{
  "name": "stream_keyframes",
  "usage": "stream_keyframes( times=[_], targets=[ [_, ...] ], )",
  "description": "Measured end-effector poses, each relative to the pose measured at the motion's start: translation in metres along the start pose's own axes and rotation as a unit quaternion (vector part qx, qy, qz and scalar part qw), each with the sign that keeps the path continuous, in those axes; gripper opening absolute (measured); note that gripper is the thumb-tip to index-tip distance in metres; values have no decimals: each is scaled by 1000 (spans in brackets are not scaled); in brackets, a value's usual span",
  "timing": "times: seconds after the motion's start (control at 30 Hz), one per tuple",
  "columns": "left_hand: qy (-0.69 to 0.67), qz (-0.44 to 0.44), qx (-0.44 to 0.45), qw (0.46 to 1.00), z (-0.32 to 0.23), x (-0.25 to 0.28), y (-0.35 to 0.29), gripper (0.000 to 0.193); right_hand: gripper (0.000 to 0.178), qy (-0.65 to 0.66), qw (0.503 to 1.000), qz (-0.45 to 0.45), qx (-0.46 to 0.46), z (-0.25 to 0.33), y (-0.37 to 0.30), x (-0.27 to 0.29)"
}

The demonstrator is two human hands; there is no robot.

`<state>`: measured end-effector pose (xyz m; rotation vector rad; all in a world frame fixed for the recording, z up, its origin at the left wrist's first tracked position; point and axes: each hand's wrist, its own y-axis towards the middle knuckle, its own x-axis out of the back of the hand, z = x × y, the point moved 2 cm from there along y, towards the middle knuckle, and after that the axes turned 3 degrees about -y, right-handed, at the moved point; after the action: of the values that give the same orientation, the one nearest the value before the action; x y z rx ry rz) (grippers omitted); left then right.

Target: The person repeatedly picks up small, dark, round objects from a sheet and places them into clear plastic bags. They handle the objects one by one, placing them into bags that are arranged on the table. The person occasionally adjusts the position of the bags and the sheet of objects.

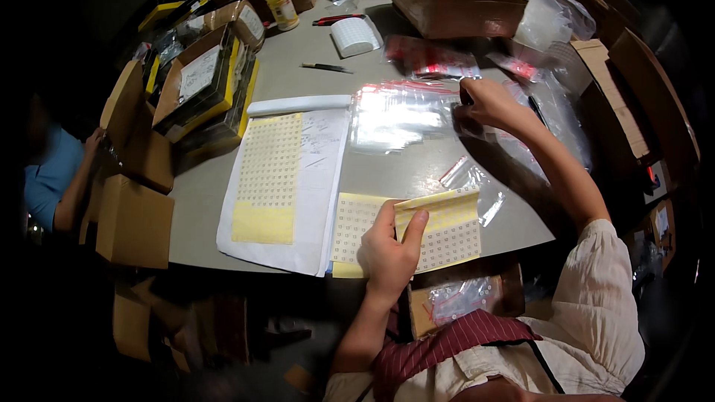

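Note:
My left hand grips a folded yellow sticker sheet at the table's near edge, thumb on top. Small printed labels run across the sheet in rows. My right hand is closed, its fingers curled together at the right end of a row of clear zip bags; anything in its fingertips is too small or hidden to make out. Left of the bags lies a white paper pad with its top page rolled back. Another yellow label sheet rests on the pad.
A loose clear bag lies beside the held sheet. Red-edged bag packs, a black pen and a white roll are farther back. Cardboard boxes ring the table. An open box with bags sits below me. Another person's arm is at left.

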<state>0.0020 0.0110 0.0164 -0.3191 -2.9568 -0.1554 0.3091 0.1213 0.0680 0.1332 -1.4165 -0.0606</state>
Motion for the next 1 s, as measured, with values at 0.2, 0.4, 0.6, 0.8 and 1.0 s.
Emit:
stream_keyframes(
  times=[0.2,0.4,0.6,0.8,1.0],
  targets=[
    [36,0,2,999,-2,2,-1,31,33,355,918,159,74,34,-63,28],
    [57,12,13,998,-13,4,-2,28,30,278,922,212,169,88,-97,53],
    [29,0,-11,1000,-5,0,-2,28,24,205,951,114,203,92,-104,37],
    [20,-7,-25,999,-2,-2,0,27,26,33,962,-25,269,96,-122,26],
    [27,-20,-27,999,-3,-1,-1,27,26,-63,894,-146,420,100,-140,33]
  ],
)
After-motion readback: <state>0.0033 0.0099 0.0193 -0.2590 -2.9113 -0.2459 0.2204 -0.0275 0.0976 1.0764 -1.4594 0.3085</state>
